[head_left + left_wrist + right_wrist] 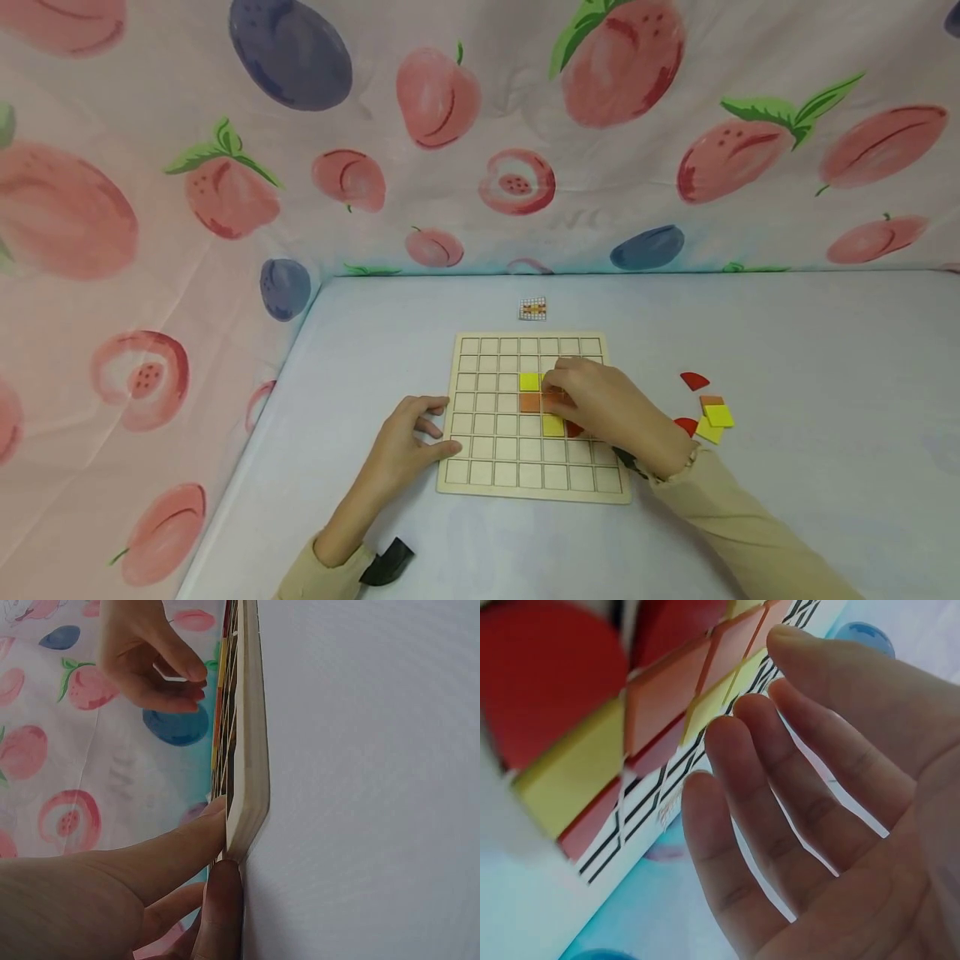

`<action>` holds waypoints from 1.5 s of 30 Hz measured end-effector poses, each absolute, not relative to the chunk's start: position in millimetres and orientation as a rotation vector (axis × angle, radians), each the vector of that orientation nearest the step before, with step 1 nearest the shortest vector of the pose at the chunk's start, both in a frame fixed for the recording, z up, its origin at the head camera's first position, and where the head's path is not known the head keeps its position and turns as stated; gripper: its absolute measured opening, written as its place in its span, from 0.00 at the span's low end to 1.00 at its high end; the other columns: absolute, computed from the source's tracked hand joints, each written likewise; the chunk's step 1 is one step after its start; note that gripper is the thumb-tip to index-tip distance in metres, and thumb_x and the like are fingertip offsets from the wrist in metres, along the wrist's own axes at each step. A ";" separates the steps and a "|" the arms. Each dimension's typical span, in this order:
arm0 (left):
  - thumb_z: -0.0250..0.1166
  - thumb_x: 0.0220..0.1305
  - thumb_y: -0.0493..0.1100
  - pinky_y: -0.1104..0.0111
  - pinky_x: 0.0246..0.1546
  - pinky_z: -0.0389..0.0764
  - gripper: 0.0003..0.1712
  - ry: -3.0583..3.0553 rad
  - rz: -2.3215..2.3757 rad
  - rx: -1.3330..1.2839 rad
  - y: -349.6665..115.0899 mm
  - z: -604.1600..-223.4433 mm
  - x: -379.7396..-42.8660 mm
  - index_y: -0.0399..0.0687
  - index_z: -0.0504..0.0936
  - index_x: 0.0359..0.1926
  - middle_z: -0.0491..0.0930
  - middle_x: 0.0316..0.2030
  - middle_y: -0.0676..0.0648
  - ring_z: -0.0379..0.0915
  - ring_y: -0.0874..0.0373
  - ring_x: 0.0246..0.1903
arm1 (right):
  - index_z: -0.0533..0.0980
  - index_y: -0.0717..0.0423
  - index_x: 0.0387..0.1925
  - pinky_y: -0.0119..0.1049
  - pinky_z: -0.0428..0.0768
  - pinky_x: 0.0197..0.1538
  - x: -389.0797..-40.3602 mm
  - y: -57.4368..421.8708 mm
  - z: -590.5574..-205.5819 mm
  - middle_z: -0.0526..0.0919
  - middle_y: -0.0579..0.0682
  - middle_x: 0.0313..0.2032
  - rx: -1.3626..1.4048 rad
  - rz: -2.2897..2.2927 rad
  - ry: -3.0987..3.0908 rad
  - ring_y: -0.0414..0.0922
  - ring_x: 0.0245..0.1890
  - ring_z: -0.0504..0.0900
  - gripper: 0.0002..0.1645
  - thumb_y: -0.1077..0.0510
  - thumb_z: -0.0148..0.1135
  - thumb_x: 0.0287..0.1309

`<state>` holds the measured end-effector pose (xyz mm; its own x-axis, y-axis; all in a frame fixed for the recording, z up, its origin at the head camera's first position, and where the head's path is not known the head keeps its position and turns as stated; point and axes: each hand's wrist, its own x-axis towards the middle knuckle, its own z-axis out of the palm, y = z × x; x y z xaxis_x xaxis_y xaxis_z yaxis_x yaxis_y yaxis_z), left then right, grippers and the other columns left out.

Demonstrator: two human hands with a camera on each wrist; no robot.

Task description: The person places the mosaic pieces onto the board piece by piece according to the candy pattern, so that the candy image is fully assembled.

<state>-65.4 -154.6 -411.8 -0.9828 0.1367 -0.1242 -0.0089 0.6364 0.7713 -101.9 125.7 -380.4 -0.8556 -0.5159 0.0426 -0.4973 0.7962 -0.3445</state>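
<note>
A pale wooden grid board (482, 473) lies on the table with square tiles in its middle: a yellow tile (528, 382), an orange tile (530, 403) and another yellow tile (553, 425), with part of a red tile (573, 430) showing. My left hand (408, 437) grips the board's left edge, the thumb on top and fingers against the side. Over the tiles hovers my right hand (600, 400), covering some of them in the head view. In the right wrist view its fingers (731, 750) are loosely bent and hold nothing, beside red, orange and yellow tiles.
Loose tiles lie right of the board: a red quarter-circle (694, 381), a second red one (686, 426), an orange one (709, 401) and overlapping yellow ones (718, 416). Behind the board is a small pattern card (533, 309). A fruit-print curtain (585, 175) borders the table's back.
</note>
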 end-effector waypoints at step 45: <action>0.78 0.50 0.38 0.71 0.38 0.79 0.36 2.688 1.260 0.114 -154.4 -410.9 -65.9 0.46 0.77 0.61 0.76 0.51 0.49 0.75 0.60 0.40 | 0.85 0.56 0.40 0.48 0.84 0.44 -77.0 224.2 -372.8 0.83 0.49 0.38 -0.578 -0.453 3.025 0.49 0.41 0.80 0.15 0.59 0.78 0.48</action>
<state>-65.9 -154.4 -410.9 -0.9825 0.1410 -0.1219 -0.0035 0.6401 0.7683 -77.0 224.2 -372.8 -0.9305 -0.3653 0.0259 -0.3568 0.8886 -0.2881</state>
